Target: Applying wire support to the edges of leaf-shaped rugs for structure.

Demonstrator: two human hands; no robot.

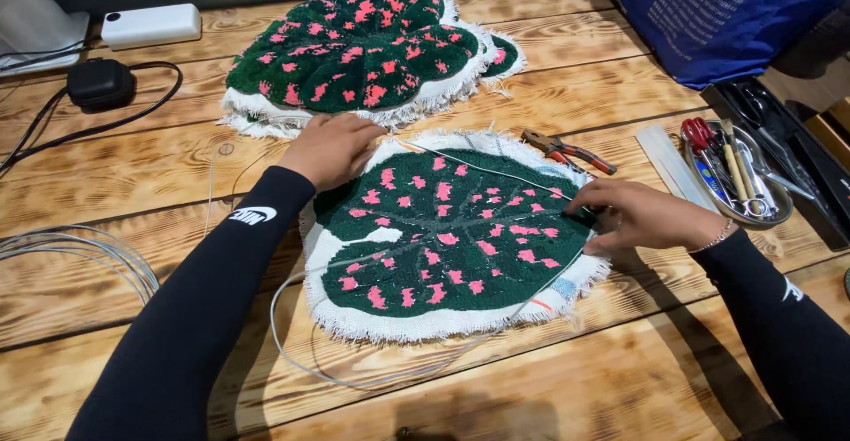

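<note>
A dark green tufted leaf-shaped rug piece (pixel 443 246) with pink spots and a white fringed border lies flat on the wooden table (pixel 575 379). My left hand (pixel 332 147) presses on its upper left edge, fingers closed over the border and a thin white wire (pixel 478 168). My right hand (pixel 633 215) pinches the same wire at the leaf's right edge. The wire crosses the top of the leaf and loops around below it (pixel 354 375). A stack of similar green and pink leaves (pixel 363 47) sits behind.
Red-handled pliers (pixel 567 150) lie just beyond the leaf. A metal tray (pixel 779 215) with scissors and tools stands at the right, a blue bag (pixel 717 11) behind it. Coiled wire (pixel 80 251) lies at the left, with a black adapter (pixel 100 82) and white box (pixel 150 25).
</note>
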